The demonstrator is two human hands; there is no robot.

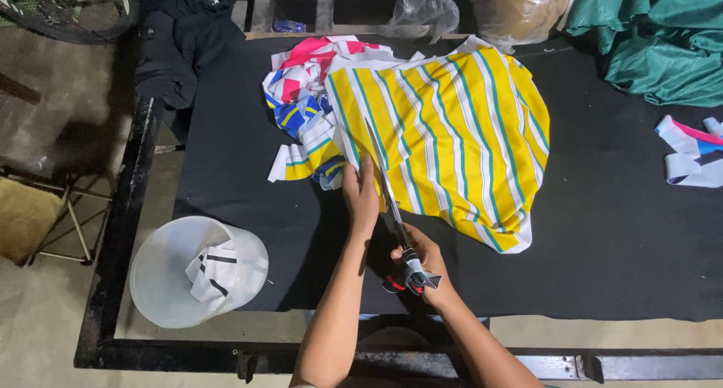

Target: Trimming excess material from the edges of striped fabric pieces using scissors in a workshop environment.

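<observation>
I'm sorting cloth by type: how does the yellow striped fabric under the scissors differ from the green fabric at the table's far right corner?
The striped fabric is yellow with white and teal stripes; the green fabric is plain. The striped piece lies mostly spread flat, the green one bunched in folds. The left hand presses the striped piece while the right hand works scissors into it; the green one lies untouched. Both rest on the black table.

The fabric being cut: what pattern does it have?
Yellow fabric with white and teal stripes, seen in the head view.
</observation>
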